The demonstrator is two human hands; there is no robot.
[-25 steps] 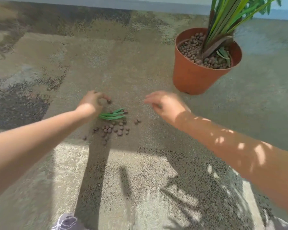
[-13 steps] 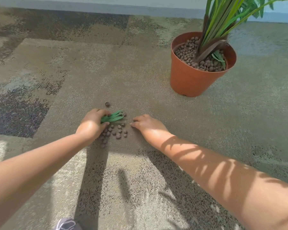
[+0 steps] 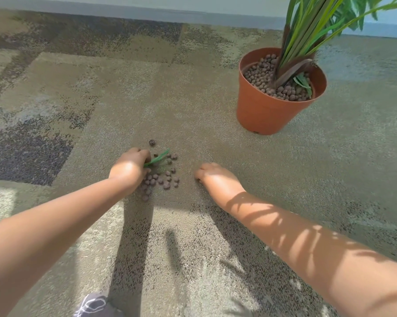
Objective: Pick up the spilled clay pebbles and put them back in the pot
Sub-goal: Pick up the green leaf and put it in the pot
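Several brown clay pebbles (image 3: 164,178) lie in a loose cluster on the carpet, and one stray pebble (image 3: 152,142) sits a little farther away. My left hand (image 3: 130,168) rests at the cluster's left edge, fingers pinched on a green leaf strip (image 3: 158,158) that slants up to the right. To the right of the cluster, my right hand (image 3: 215,176) lies knuckles up on the carpet with its fingertips curled under; what is beneath them is hidden. The terracotta pot (image 3: 265,113) stands at the far right, filled with pebbles around a green plant (image 3: 307,30).
Mottled beige and dark carpet (image 3: 78,99) covers the floor up to a grey baseboard (image 3: 124,10) at the back. The toe of a shoe (image 3: 92,305) shows at the bottom edge. Plant shadows fall across my right forearm.
My left hand has closed on the green leaf and tilted its free end upward. My right hand has curled its fingers more tightly against the carpet and barely shifted.
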